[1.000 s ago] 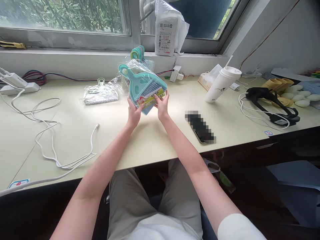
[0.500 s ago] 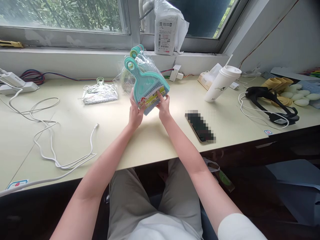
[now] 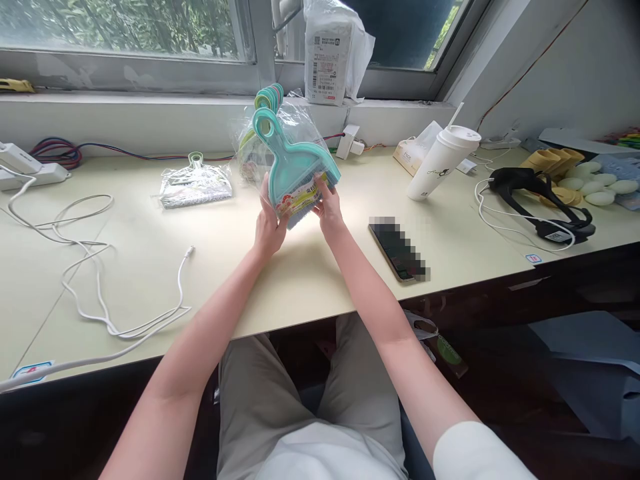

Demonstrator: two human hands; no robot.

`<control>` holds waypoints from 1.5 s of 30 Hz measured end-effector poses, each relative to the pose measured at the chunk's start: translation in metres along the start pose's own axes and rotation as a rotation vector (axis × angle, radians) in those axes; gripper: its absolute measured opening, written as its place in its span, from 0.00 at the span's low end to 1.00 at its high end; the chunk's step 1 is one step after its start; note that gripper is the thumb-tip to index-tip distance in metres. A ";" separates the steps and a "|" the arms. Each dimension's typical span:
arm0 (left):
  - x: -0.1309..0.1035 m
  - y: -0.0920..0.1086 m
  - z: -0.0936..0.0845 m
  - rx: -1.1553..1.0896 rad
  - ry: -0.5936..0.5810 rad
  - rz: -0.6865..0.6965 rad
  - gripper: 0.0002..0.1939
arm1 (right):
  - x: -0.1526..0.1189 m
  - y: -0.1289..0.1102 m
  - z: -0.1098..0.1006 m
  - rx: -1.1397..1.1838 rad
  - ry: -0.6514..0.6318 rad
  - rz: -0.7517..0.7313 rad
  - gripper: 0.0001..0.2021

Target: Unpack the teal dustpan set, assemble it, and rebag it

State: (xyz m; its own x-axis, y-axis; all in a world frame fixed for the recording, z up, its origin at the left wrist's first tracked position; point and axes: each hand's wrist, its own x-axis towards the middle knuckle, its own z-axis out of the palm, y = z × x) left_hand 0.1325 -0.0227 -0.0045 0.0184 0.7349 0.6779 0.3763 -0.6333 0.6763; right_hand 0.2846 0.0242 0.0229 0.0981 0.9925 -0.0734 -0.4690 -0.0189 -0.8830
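Observation:
Above the desk, a small turquoise dustpan (image 3: 295,167) with a grey-bristled brush is held up between both hands, its ring handle pointing away and to the left. A yellow printed label (image 3: 304,195) lies across its lower part. My left hand (image 3: 270,227) grips the lower left edge, thumb in front. My right hand (image 3: 329,208) pinches the lower right side near the label. Just behind it, clear plastic wrapping (image 3: 300,117) covers more dustpans (image 3: 269,99) stacked with their ring handles up; the held dustpan partly hides them.
A wrapped dustpan set (image 3: 196,183) lies to the left. White cables (image 3: 100,267) spread over the left side of the desk (image 3: 295,287). On the right are a phone (image 3: 397,250), a white cup with a straw (image 3: 443,163), a tissue pack (image 3: 413,153) and a black headset (image 3: 540,203).
The dustpan has tipped slightly in my hands, so its label shows at a flatter angle. Both hands keep their hold. The whole view has shifted a little.

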 end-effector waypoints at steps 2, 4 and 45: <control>0.000 0.001 0.000 0.004 0.004 0.001 0.44 | -0.001 0.000 0.000 -0.030 0.010 -0.013 0.32; 0.000 0.001 0.000 -0.009 0.013 0.003 0.42 | -0.001 0.000 0.000 -0.048 0.007 -0.023 0.32; 0.016 -0.034 -0.012 -0.669 0.230 -0.590 0.34 | -0.194 -0.030 -0.218 -1.489 0.418 -0.518 0.52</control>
State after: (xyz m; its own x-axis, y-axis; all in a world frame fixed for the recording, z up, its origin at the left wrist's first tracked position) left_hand 0.1093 0.0072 -0.0131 -0.2175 0.9625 0.1623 -0.3496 -0.2321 0.9077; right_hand 0.4712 -0.1944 -0.0376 0.3004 0.8343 0.4624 0.8779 -0.0523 -0.4760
